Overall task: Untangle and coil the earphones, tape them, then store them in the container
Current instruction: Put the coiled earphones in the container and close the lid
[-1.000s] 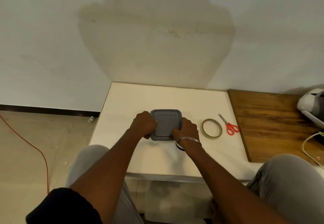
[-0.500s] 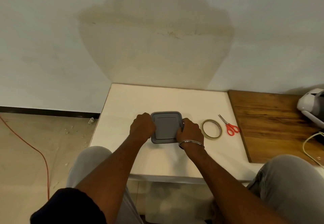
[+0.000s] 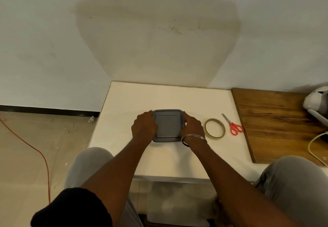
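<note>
Left hand (image 3: 144, 127), right hand (image 3: 193, 127), each in curled grip on grey container (image 3: 167, 125).

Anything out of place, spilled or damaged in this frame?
Nothing on the white table stands out: the left hand and right hand hold the grey square lidded container; the tan tape roll and red-handled scissors lie right of it. Off the table, a large brownish stain marks the wall and small white debris litters the floor.

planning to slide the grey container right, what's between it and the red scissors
In the head view, the tape roll lies flat between the container and the scissors, touching neither. The right hand grips the container's right edge.
</note>
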